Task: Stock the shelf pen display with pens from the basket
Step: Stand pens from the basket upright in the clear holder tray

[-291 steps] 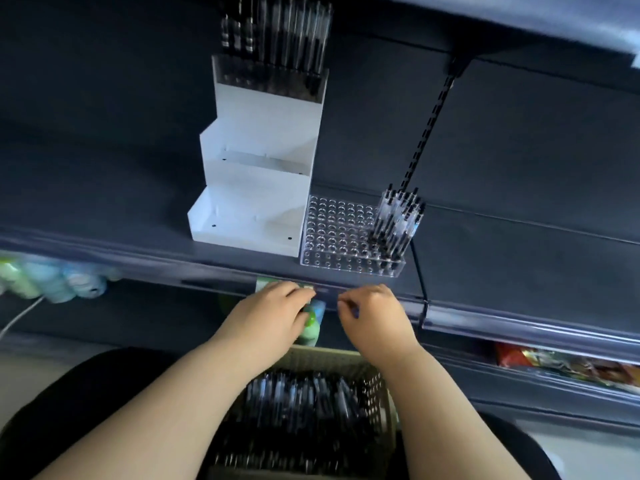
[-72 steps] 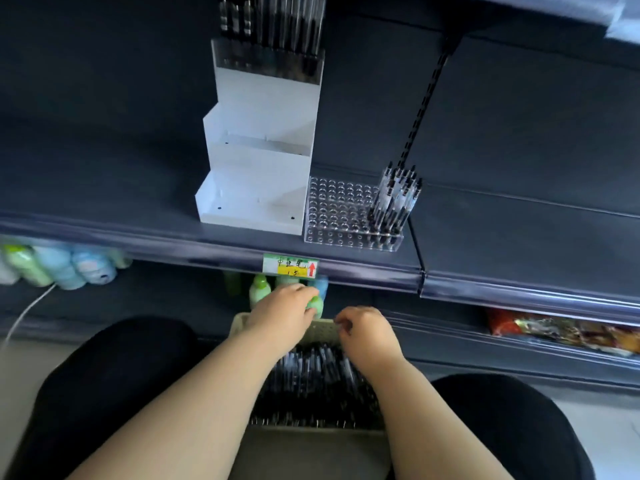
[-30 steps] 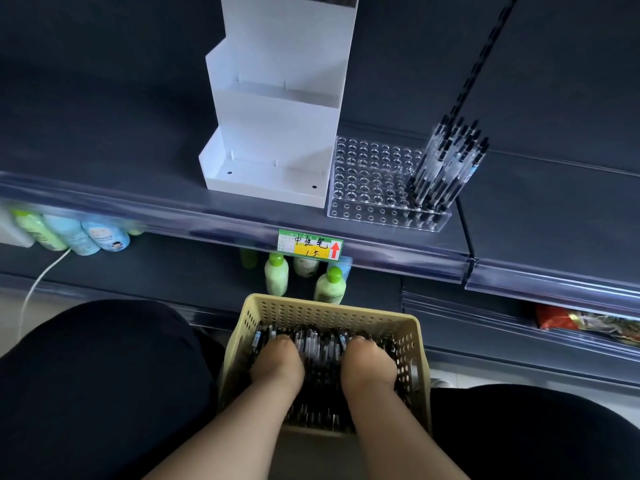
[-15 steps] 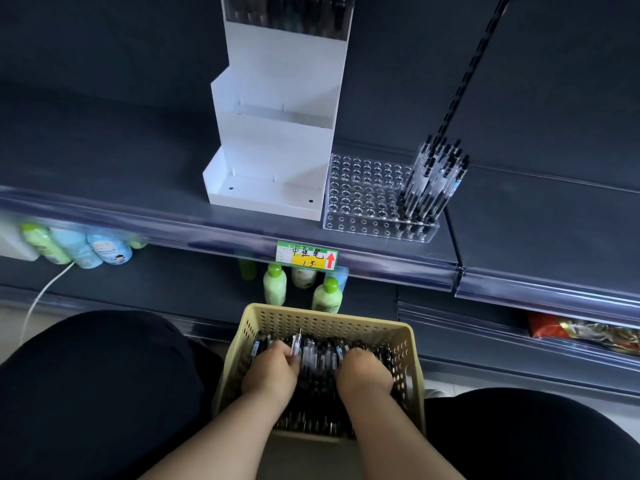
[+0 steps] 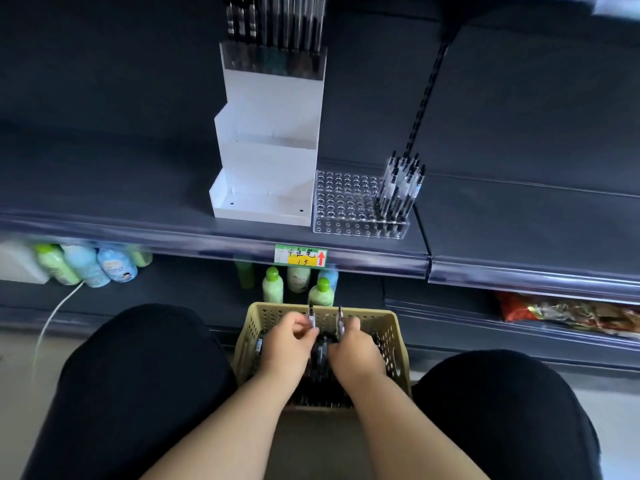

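- Now the left hand (image 5: 291, 339) and right hand (image 5: 358, 351) have come up out of the pile; a second ago both were dug down among the loose pens (image 5: 320, 351).
- The left hand's fingers are curled round one pen (image 5: 312, 317), its end poking up above the grip.
- The right hand pinches a second pen (image 5: 340, 322) in the same way, upright, just beside the first.
- Both grips sit above the basket (image 5: 391, 327), near its far rim, with the rest of the stock below and between them.
- The rack (image 5: 343, 202) lies well beyond and above the grips, on the shelf. Its racked pens (image 5: 398, 192) fill only the right end, and most holes are bare.
- So the pick looks done, one pen per hand. Next comes the reach up and forward to the bare holes left of the filled block. Much stocking remains.
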The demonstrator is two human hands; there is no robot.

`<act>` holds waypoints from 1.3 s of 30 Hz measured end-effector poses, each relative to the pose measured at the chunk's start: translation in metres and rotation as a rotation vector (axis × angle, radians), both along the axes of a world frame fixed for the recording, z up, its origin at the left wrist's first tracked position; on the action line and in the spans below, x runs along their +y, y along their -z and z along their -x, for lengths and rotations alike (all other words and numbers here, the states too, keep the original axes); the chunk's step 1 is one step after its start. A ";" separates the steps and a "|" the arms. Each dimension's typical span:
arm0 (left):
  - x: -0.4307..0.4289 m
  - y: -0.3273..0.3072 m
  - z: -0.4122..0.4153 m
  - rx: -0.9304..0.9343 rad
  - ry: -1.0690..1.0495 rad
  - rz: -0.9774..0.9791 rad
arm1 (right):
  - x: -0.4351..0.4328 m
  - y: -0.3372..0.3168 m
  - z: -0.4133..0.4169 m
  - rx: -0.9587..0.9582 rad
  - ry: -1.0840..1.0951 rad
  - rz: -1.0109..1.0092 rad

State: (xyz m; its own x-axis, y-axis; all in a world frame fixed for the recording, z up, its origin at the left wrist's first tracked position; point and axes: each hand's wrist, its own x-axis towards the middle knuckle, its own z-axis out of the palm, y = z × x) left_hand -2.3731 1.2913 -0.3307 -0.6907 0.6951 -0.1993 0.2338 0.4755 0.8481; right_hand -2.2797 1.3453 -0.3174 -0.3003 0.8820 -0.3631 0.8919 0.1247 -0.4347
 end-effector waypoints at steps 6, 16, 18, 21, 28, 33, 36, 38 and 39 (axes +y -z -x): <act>-0.008 -0.042 -0.006 -0.060 -0.042 -0.173 | -0.008 -0.036 -0.011 0.319 0.133 -0.108; 0.006 -0.094 0.008 -0.004 0.061 -0.383 | 0.024 -0.100 -0.024 0.705 0.230 -0.224; 0.013 -0.107 0.013 -0.003 0.085 -0.421 | 0.036 -0.114 -0.026 0.759 0.215 -0.272; 0.028 -0.124 0.022 0.020 0.116 -0.481 | 0.060 -0.138 -0.024 0.825 0.157 -0.411; 0.095 -0.168 0.046 0.125 0.189 -0.615 | 0.131 -0.207 0.005 0.955 0.047 -0.690; 0.139 -0.166 0.064 0.118 0.223 -0.675 | 0.177 -0.201 0.021 0.882 0.010 -0.774; 0.147 -0.157 0.071 0.097 0.182 -0.704 | 0.193 -0.191 0.027 0.723 -0.037 -0.761; 0.149 -0.155 0.075 0.104 0.178 -0.716 | 0.201 -0.188 0.029 0.656 -0.059 -0.763; 0.149 -0.155 0.077 0.108 0.175 -0.720 | 0.203 -0.186 0.029 0.640 -0.067 -0.753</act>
State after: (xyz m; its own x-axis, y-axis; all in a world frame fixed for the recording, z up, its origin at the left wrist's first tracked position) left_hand -2.4500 1.4401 -0.1756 -0.5481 0.7294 0.4093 0.3545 -0.2406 0.9036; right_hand -2.3091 1.5482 -0.1316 -0.3020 0.7899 0.5338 0.4978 0.6082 -0.6183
